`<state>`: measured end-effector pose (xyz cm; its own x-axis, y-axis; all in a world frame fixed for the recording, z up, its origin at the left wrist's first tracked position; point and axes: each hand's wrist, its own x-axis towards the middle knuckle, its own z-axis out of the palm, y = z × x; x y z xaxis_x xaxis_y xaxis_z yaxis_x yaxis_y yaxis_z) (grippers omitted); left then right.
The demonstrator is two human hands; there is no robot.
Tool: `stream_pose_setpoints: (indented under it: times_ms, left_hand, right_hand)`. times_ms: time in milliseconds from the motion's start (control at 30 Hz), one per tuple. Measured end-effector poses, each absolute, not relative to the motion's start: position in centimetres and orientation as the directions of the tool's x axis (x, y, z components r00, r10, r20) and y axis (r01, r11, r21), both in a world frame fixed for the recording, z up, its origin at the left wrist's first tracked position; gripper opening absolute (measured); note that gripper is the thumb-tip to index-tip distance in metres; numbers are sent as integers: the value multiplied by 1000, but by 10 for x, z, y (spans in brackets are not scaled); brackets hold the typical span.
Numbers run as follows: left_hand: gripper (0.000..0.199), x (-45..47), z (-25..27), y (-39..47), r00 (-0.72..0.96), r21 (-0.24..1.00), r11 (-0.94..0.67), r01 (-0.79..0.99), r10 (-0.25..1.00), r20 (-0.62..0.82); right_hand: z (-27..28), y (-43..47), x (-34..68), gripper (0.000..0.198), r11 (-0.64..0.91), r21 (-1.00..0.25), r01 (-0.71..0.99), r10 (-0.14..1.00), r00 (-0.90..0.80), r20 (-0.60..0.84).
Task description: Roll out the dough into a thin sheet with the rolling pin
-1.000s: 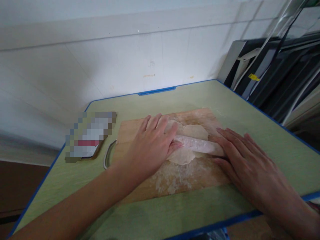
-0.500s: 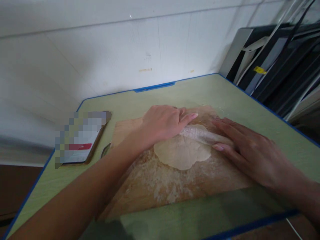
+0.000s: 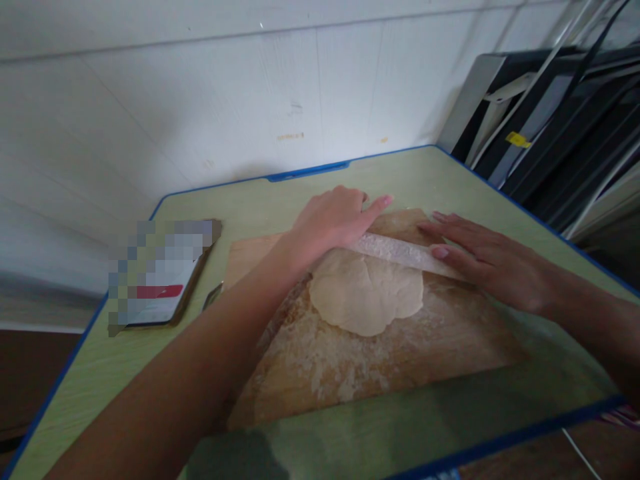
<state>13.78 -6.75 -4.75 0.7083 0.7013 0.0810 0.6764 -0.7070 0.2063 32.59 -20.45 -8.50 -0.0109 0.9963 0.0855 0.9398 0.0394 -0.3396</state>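
Phone (image 3: 165, 297): lies on the green table (image 3: 390, 175), left of my board (image 3: 425, 357).
Left hand (image 3: 333, 217): palm down over the left part of the rolling pin (image 3: 400, 251); its fingers are hidden, so I can't tell whether they grip.
Dough (image 3: 367, 297): a flat, wavy-edged round on the floured wood, mostly on my side.
Pin: across the dough's far edge; I'd ease off there to avoid thinning it.
Right hand (image 3: 483, 250): apart from the left, fingers stretched out past the pin; matching pressure should keep thickness even.
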Motion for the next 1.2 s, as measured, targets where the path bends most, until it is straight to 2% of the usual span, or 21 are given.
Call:
stream_pose_setpoints:
  times_ms: [133,300,600,933,1200]
  left_hand:
    - [56,144,-52,-58,693,236,-714,659,699,178]
    - [54,151,-58,-47,680,257,-709,657,704,205]
    - [53,159,-64,-37,626,225,-687,691,724,289]
    - [51,163,-65,-31,618,220,-668,711,742,258]
    - [37,160,-69,-27,645,157,-677,719,734,212]
  right_hand:
    - [-88,-198,331,61,40,-315,948,989,7,147]
    - [-89,-194,333,54,77,-285,955,974,-11,225]
    - [-84,-185,329,61,36,-288,957,968,39,248]
    - [-88,-184,334,58,73,-329,942,961,22,276]
    - [-90,-180,336,58,24,-331,943,968,61,244]
